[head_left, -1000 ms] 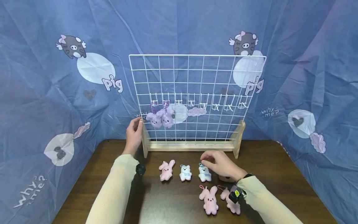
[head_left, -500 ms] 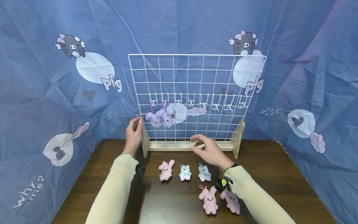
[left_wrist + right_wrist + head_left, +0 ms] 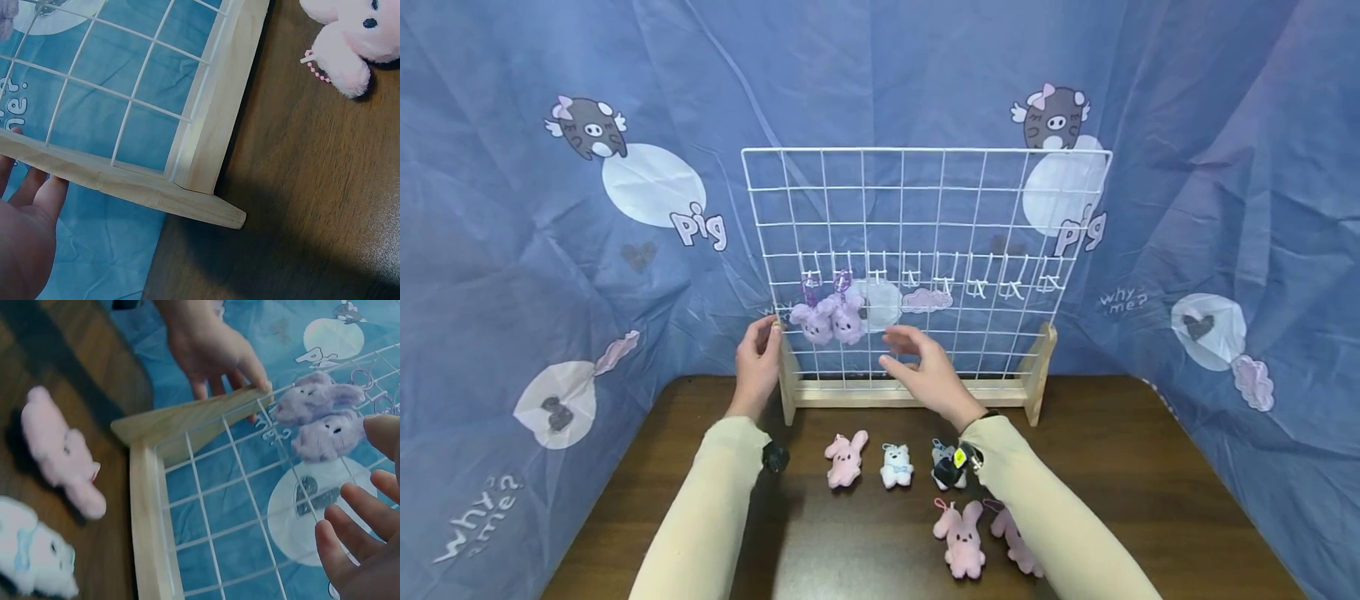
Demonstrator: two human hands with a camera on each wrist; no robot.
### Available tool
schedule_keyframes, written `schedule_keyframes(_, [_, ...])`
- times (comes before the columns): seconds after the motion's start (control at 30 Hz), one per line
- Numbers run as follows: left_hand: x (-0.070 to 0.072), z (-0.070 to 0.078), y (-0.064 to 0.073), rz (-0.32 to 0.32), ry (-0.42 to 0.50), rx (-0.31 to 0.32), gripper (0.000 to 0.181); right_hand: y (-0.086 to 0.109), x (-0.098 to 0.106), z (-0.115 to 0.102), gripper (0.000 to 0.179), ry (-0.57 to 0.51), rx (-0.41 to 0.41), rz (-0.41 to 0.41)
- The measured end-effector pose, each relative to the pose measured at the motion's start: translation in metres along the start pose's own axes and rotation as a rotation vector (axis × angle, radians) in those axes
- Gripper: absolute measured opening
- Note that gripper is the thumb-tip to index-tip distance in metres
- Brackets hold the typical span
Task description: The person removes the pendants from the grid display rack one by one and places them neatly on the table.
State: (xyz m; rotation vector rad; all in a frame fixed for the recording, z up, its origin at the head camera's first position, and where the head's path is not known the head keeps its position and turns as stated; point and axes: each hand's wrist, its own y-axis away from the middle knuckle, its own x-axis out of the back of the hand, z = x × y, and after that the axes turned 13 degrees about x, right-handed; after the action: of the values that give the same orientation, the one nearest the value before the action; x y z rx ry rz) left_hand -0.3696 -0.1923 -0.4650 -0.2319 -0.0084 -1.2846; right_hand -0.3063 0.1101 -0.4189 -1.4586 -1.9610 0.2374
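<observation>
My left hand [image 3: 756, 367] grips the left wooden upright [image 3: 112, 178] of a white wire grid rack [image 3: 925, 150], thumb at its edge and fingers behind. My right hand [image 3: 927, 372] hovers in front of the grid's lower middle, its fingers spread and slightly bent, nothing between them. Two purple plush keychains [image 3: 847, 320] hang side by side from the two leftmost hooks, close to the right hand's fingers [image 3: 369, 512] in the right wrist view. A row of other white hooks [image 3: 977, 287] runs to the right with nothing on them.
On the brown table [image 3: 850, 550] lie a pink plush bunny [image 3: 846, 460], a white plush bear [image 3: 897, 467] and another white bear [image 3: 938, 454], partly covered by the wrist camera. Nearer are two more pink bunnies [image 3: 962, 537], one partly under the right sleeve. Blue printed cloth [image 3: 820, 75] hangs behind.
My right hand has moved from above the right white bear up and left to the front of the grid. The left hand stays on the upright, and the plush toys have not moved.
</observation>
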Motion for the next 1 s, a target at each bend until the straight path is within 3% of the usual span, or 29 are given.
schedule_keyframes(1.0, [0.0, -0.002, -0.001, 0.007, -0.004, 0.009, 0.038, -0.053, -0.036, -0.028, 0.06, -0.108, -0.002, 0.075])
